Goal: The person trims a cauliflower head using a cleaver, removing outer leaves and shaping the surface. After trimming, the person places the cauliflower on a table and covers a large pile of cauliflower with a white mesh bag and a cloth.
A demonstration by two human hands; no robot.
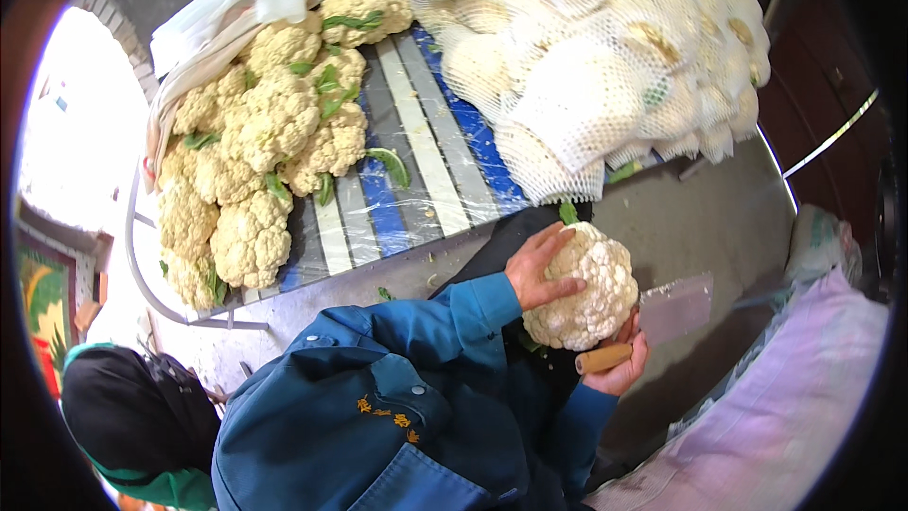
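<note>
A white cauliflower head [594, 284] is held in front of my lap, its curd side up and a bit of green leaf at its far edge. My left hand [540, 271] grips it from the left, thumb across the top. In my right hand [628, 362] is a cleaver with a wooden handle [603, 359]. Its broad, flat blade [677, 309] points away to the right, with small white crumbs along one edge. The right fingers are close by the cauliflower's lower right side; whether they touch it cannot be told.
A striped folding table [425, 149] stands ahead, bearing piled bare cauliflowers [269, 117] at left and cauliflowers in white foam nets [582, 78] at right. White foam sleeves [206, 18] lie at its far left. A full pale sack [773, 397] is at right. Another person [142, 411] is at lower left.
</note>
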